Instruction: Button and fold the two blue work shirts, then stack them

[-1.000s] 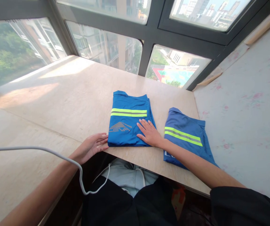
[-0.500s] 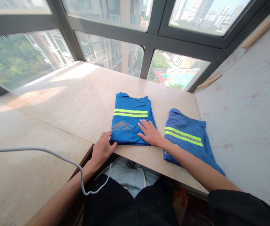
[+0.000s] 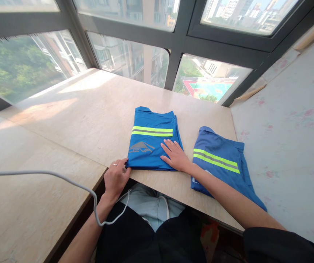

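A folded blue work garment [image 3: 153, 117], with a yellow-and-grey reflective stripe and a grey "CEVA" logo, lies flat on the pale tabletop in front of me. My left hand [image 3: 116, 179], a ring on one finger, pinches its near left corner between thumb and fingers. On the garment's near right part my right hand [image 3: 175, 155] rests flat, fingers spread. A second folded blue garment [image 3: 214, 146], with a similar stripe, is to the right; my right forearm passes over its near part and hides some of it.
The pale tabletop [image 3: 96, 120] has a seam and an open notch at my lap. A grey-white cable [image 3: 64, 179] crosses from the left over my left forearm. Dark-framed windows [image 3: 170, 44] stand behind, and a flower-papered wall [image 3: 288, 135] borders the right side.
My left hand has slid slightly left and toward me, drawing the garment's near left corner outward. My right hand stays in place on the cloth. The view has shifted a little.
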